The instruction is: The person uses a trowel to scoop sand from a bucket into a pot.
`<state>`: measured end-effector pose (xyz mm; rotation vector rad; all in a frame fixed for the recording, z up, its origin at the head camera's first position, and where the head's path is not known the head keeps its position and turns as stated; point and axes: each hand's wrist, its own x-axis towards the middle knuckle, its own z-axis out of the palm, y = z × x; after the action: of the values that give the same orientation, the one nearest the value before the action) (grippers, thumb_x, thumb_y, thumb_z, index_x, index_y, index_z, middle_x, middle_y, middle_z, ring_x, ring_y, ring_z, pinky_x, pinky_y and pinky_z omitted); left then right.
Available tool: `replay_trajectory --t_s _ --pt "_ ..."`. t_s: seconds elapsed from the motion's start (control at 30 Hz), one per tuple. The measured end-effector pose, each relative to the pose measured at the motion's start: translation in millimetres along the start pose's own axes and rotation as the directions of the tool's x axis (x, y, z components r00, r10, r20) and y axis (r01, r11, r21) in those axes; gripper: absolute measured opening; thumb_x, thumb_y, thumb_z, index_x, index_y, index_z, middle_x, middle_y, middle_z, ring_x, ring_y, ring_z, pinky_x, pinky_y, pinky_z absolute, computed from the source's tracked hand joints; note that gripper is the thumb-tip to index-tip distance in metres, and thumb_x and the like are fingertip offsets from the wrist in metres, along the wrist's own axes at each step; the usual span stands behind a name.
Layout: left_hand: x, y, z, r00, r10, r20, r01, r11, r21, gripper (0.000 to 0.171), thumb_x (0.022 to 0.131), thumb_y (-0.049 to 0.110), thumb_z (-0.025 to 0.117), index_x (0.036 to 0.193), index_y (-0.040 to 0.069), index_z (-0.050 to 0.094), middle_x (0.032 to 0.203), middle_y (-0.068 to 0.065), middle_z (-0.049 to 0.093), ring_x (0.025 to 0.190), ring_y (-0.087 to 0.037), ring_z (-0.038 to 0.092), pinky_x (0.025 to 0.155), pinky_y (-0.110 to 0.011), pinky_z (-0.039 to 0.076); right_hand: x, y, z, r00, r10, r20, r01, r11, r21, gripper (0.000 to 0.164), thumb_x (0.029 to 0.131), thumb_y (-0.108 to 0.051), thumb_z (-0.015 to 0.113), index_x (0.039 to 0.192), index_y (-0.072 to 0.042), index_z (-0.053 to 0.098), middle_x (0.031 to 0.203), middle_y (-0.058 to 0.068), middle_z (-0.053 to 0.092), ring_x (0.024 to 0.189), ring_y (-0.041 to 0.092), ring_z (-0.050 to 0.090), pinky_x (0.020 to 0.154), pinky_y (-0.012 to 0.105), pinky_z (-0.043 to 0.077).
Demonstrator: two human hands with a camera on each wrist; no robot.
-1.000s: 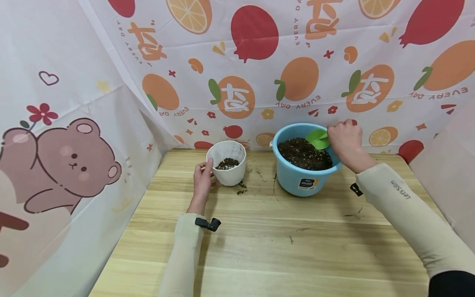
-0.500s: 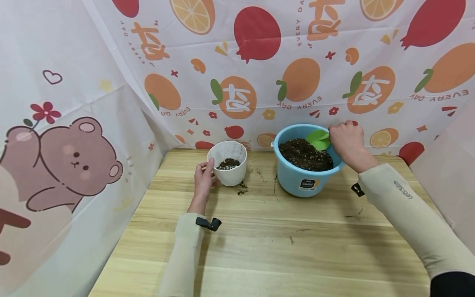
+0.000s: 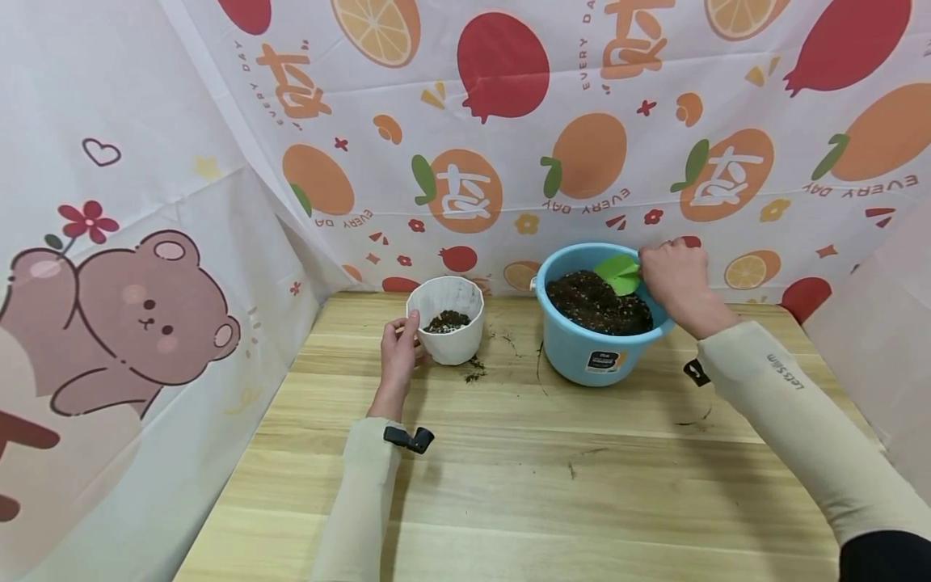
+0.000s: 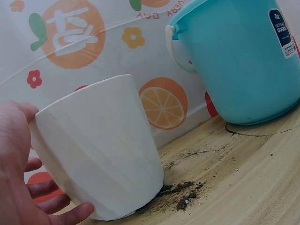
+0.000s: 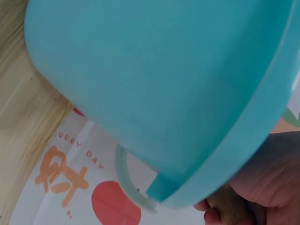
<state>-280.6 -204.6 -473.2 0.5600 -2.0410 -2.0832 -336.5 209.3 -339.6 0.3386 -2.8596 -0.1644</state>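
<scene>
A white flower pot (image 3: 454, 346) with a little dark soil (image 3: 447, 322) in it stands on the left of the table. My left hand (image 3: 398, 356) holds it from the left side; in the left wrist view the thumb lies at its rim and the fingers (image 4: 77, 214) reach along its lower wall. To the right is a light blue bucket (image 3: 579, 356), well filled with dark soil (image 3: 592, 303). Over its right rim my right hand (image 3: 676, 275) grips a green trowel (image 3: 618, 275), whose blade meets the soil. The right wrist view shows its wooden handle (image 5: 228, 205), partly hidden by the bucket.
Spilled soil (image 4: 185, 196) lies beside the pot, and thin dark strands are scattered over the wooden table (image 3: 494, 485). A fruit-print cloth (image 3: 509, 178) hangs close behind pot and bucket. Another cloth with a bear (image 3: 160, 307) borders the left side.
The right hand and the trowel have shifted slightly left within the bucket. The left hand and the pot stay where they were.
</scene>
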Motion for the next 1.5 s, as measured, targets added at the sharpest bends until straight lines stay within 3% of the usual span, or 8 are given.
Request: replay_trajectory --t_s 0.33,0.63,0.87,1.3,1.5 --pt "-3.0 4.6 -2.0 0.999 -0.035 0.029 0.035 0.999 -0.015 0.053 0.103 0.050 0.052 0.137 0.010 0.043 0.122 -0.005 0.046 0.112 -0.027 0.054 0.071 -0.029 0.059 2.3 -5.6 1.1 1.000 -0.011 0.001 0.011 1.000 -0.005 0.031 0.098 -0.010 0.053 0.067 -0.007 0.049 0.069 0.017 0.059 0.069 0.033 0.051 0.048 0.045 0.044" --pt "-2.2 0.5 -0.5 1.000 0.008 0.004 -0.008 1.000 0.006 0.060 0.100 0.059 0.053 0.134 0.010 0.045 0.121 -0.006 0.047 0.108 -0.025 0.056 0.080 -0.038 0.061 2.9 -3.0 1.7 1.000 -0.017 -0.020 0.018 1.000 0.020 0.039 0.099 -0.014 0.054 0.062 -0.011 0.041 0.060 0.010 0.048 0.059 0.028 0.045 0.042 0.041 0.038" --pt "-2.4 -0.4 -0.4 1.000 0.018 0.002 -0.018 1.000 0.008 0.060 0.100 0.059 0.052 0.133 0.010 0.045 0.119 -0.006 0.048 0.105 -0.023 0.057 0.087 -0.050 0.058 4.1 -2.3 1.8 1.000 -0.002 0.015 0.001 0.999 0.044 0.047 0.097 -0.019 0.061 0.056 -0.011 0.042 0.057 0.009 0.047 0.054 0.028 0.048 0.042 0.039 0.038" --pt "-2.1 2.1 -1.1 1.000 0.003 0.009 -0.003 1.000 0.002 0.061 0.100 0.059 0.053 0.135 0.010 0.044 0.121 -0.006 0.047 0.109 -0.025 0.055 0.077 -0.034 0.060 5.6 -4.0 0.6 0.997 0.026 0.067 -0.032 0.996 0.082 0.052 0.097 -0.027 0.066 0.054 -0.012 0.041 0.053 0.005 0.041 0.050 0.026 0.047 0.042 0.034 0.034" --pt "-2.9 2.0 -0.6 1.000 -0.001 -0.002 0.001 1.000 0.012 0.062 0.099 0.060 0.052 0.135 0.010 0.044 0.121 -0.006 0.047 0.105 -0.022 0.055 0.082 -0.039 0.060 6.4 -3.0 1.6 0.992 0.058 0.113 -0.073 0.989 0.129 0.053 0.097 -0.029 0.065 0.055 -0.013 0.037 0.054 0.002 0.031 0.050 0.025 0.043 0.043 0.032 0.032"
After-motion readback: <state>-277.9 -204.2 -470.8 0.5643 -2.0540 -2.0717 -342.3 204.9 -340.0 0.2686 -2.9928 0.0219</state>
